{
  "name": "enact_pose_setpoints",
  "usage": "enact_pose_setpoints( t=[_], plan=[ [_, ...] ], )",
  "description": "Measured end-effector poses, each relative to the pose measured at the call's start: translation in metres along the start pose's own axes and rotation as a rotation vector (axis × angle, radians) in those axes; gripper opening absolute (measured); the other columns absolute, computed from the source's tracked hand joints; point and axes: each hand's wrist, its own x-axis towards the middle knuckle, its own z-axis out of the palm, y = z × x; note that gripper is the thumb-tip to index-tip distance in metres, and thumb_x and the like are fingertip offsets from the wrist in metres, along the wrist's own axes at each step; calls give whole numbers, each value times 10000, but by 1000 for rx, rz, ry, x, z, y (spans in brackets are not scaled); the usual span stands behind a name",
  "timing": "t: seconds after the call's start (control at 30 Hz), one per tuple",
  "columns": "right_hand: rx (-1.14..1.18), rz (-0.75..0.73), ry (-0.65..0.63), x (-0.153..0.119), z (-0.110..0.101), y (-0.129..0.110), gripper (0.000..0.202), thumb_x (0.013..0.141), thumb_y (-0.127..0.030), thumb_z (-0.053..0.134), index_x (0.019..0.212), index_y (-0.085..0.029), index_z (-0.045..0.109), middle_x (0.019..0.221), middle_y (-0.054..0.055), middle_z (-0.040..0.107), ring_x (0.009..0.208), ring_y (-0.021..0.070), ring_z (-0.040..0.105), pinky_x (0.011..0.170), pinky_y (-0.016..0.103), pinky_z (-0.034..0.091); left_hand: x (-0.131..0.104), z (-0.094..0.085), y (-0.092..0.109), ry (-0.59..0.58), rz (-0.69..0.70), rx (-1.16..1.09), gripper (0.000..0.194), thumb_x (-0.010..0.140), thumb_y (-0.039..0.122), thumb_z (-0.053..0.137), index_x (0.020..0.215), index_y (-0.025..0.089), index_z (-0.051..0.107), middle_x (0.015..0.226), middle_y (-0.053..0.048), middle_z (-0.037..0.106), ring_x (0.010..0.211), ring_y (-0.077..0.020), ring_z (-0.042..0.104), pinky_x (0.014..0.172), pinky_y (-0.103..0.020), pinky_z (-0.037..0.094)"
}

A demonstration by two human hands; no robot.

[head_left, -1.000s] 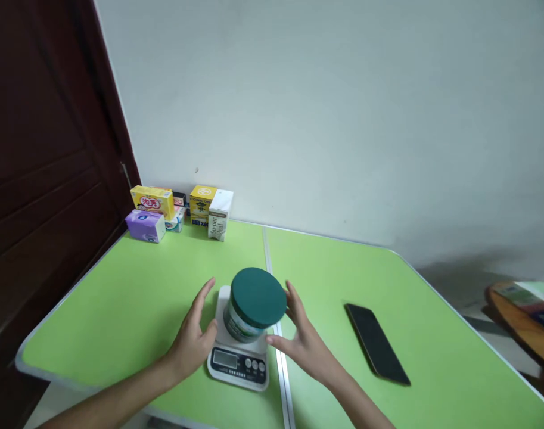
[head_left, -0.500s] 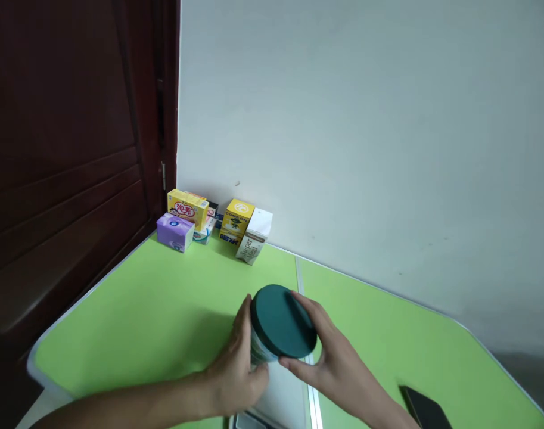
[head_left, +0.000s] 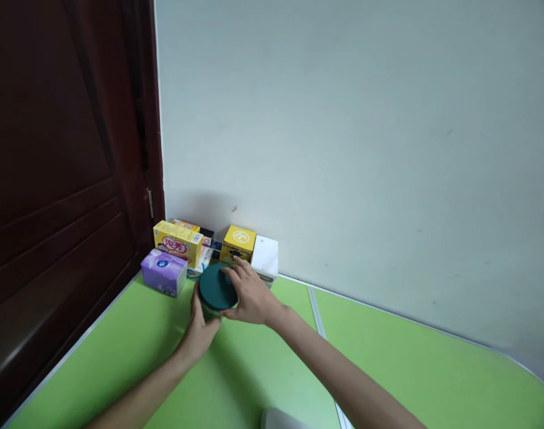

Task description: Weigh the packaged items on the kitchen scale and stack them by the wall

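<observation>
A round jar with a dark green lid (head_left: pixel 217 287) is held between both my hands, close in front of the boxes at the back. My left hand (head_left: pixel 199 330) wraps the jar's left side, thumb low at the front. The fingers of my right hand (head_left: pixel 250 295) rest on the lid's right edge, with the thumb below it at the front. Just left of the jar lies a purple tissue pack (head_left: pixel 164 272). Behind my right hand stand a yellow box (head_left: pixel 238 238) and a white carton (head_left: pixel 265 255), both partly covered. Whether the jar touches the table is hidden.
A yellow snack box (head_left: pixel 177 243) stands behind the tissue pack, with several smaller boxes beside it. The green table (head_left: pixel 272 357) meets a pale wall (head_left: pixel 343 149). A dark wooden door (head_left: pixel 52 179) borders it on the left. A pale object (head_left: pixel 283 419) shows at the bottom edge.
Both hands have carried the jar away from me and leftward, toward the boxes. The camera view has shifted, so the dark flat object at lower right is out of view.
</observation>
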Motion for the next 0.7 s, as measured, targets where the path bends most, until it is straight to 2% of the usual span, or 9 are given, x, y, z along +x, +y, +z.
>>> enact_pose_setpoints(
  t=[0.1,0.2,0.3,0.47,0.6,0.7],
  plan=[
    [-68,0,-43,18,-4,14,853,597,-497,709,1288,-56,474,1306,255,479,1320,410,272,1075,535,218,23,5,4,19,-41,-24,897,651,240,594,1408,147,122,1523,-150,127,1399,-261,126,1135,-410,109],
    [-100,26,-68,22,-5,21,752,685,-443,656,1309,-68,469,1389,247,403,1338,392,258,1091,517,199,34,11,2,6,-34,-42,901,644,213,585,1413,153,119,1528,-140,96,1401,-253,111,1135,-405,97],
    [-104,71,-52,15,0,24,713,754,-420,593,1348,-64,423,1421,232,367,1354,380,229,1099,523,190,37,19,-3,-27,-31,-66,902,661,201,572,1420,173,86,1525,-132,87,1395,-254,139,1124,-396,163],
    [-126,102,25,6,8,30,573,803,-271,533,1324,-45,450,1398,207,415,1365,369,203,1109,536,188,39,38,-2,-98,-20,-100,897,713,174,516,1425,225,-28,1526,-116,12,1392,-265,144,1054,-397,328],
    [-149,150,115,0,11,29,501,817,-160,485,1305,-48,464,1416,214,386,1374,358,189,1101,557,208,45,46,1,-96,7,-50,918,700,142,525,1422,255,-31,1529,-102,-24,1399,-271,106,1054,-414,326],
    [-141,133,150,-19,14,19,490,821,-127,457,1305,-56,457,1430,204,366,1379,352,178,1098,561,225,44,40,-7,-104,51,-4,868,726,157,505,1421,256,-6,1535,-105,-9,1400,-268,111,1063,-429,308]
  ],
)
